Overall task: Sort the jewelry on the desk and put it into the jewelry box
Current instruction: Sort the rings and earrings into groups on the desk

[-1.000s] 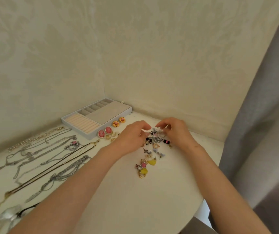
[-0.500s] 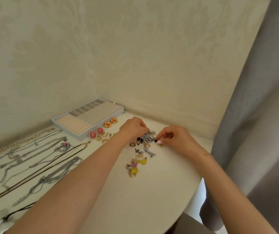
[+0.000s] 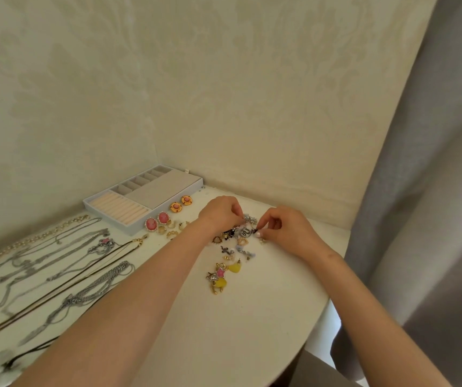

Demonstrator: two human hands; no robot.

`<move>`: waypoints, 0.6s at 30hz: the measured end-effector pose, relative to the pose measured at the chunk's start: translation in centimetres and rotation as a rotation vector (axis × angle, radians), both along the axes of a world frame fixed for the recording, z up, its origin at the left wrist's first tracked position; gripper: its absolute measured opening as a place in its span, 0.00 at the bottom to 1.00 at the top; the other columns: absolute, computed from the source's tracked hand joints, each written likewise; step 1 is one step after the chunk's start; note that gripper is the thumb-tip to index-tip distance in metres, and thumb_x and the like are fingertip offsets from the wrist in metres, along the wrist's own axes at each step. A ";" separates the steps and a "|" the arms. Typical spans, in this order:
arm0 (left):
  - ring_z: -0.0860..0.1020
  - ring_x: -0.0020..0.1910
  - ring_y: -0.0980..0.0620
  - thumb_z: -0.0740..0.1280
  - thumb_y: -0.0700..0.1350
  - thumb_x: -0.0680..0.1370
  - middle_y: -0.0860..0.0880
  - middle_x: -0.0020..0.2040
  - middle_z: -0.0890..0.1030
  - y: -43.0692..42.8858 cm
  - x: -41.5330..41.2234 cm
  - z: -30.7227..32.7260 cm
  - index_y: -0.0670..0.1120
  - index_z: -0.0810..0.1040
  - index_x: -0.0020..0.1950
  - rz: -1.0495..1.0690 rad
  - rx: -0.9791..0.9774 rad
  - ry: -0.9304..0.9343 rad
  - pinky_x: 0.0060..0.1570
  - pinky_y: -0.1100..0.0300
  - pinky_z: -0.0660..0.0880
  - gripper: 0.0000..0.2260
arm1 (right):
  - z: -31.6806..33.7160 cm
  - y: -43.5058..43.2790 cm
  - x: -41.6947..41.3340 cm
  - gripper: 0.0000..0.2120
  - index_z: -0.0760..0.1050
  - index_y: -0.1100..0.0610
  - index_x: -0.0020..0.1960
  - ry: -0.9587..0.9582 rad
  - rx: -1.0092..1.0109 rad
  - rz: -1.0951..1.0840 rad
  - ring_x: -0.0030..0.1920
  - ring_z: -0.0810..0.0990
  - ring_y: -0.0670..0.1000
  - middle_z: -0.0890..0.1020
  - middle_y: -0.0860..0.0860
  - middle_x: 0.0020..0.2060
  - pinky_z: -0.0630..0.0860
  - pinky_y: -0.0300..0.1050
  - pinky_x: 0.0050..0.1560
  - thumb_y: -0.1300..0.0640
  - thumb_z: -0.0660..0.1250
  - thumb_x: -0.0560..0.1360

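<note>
A pile of small earrings and charms [image 3: 235,247] lies in the middle of the cream desk [image 3: 201,331]. My left hand [image 3: 220,213] and my right hand [image 3: 285,229] hover over its far end, fingers curled. Both pinch at small silver pieces [image 3: 248,220] there; the right fingertips touch a dark piece next to a round silver charm [image 3: 245,232]. The grey jewelry box [image 3: 140,199] stands open at the back left, with a ring-roll section and several small compartments. Pink oval earrings [image 3: 157,220] and orange-gold round earrings [image 3: 181,203] lie in front of it.
Several silver and gold necklaces [image 3: 56,263] lie spread over the left of the desk. Yellow and pink charms [image 3: 222,275] lie nearer to me. The walls meet in a corner behind the box. A grey curtain [image 3: 419,191] hangs on the right, past the desk's rounded edge.
The view has shifted a little. My right hand moved back in toward the left hand, and both now pinch at pieces at the pile's far end.
</note>
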State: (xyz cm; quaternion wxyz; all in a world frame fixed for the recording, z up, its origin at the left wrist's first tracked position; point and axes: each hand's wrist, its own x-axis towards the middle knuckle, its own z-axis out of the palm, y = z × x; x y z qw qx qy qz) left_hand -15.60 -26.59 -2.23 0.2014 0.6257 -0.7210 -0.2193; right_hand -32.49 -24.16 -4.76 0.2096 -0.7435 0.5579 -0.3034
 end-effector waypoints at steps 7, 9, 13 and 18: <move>0.77 0.49 0.50 0.66 0.43 0.77 0.52 0.43 0.77 0.2 0.3 0.1 0.48 0.73 0.43 0.007 -0.087 0.053 0.50 0.53 0.74 0.03 | 0.2 0.1 -0.2 0.05 0.78 0.48 0.41 0.032 0.000 0.012 0.37 0.71 0.45 0.74 0.45 0.35 0.73 0.49 0.45 0.54 0.74 0.69; 0.77 0.49 0.50 0.66 0.43 0.76 0.51 0.43 0.78 0.2 0.4 0.3 0.49 0.73 0.42 0.020 -0.124 0.089 0.50 0.54 0.74 0.04 | 0.1 0.0 -0.2 0.04 0.78 0.48 0.40 0.028 -0.018 0.002 0.37 0.71 0.45 0.74 0.45 0.36 0.74 0.50 0.45 0.54 0.74 0.69; 0.79 0.45 0.53 0.67 0.43 0.76 0.54 0.38 0.80 0.2 0.7 0.9 0.48 0.73 0.44 0.021 -0.198 0.188 0.48 0.57 0.74 0.04 | -0.1 -0.3 -0.1 0.05 0.78 0.48 0.38 0.041 -0.079 -0.034 0.40 0.74 0.48 0.76 0.46 0.37 0.74 0.49 0.45 0.52 0.72 0.72; 0.82 0.36 0.54 0.68 0.40 0.75 0.49 0.38 0.82 1.5 1.9 1.9 0.44 0.72 0.46 0.036 -0.210 0.331 0.38 0.61 0.73 0.05 | -0.1 -0.4 0.0 0.07 0.78 0.52 0.39 0.105 -0.134 -0.048 0.40 0.74 0.49 0.77 0.47 0.38 0.73 0.47 0.42 0.51 0.69 0.73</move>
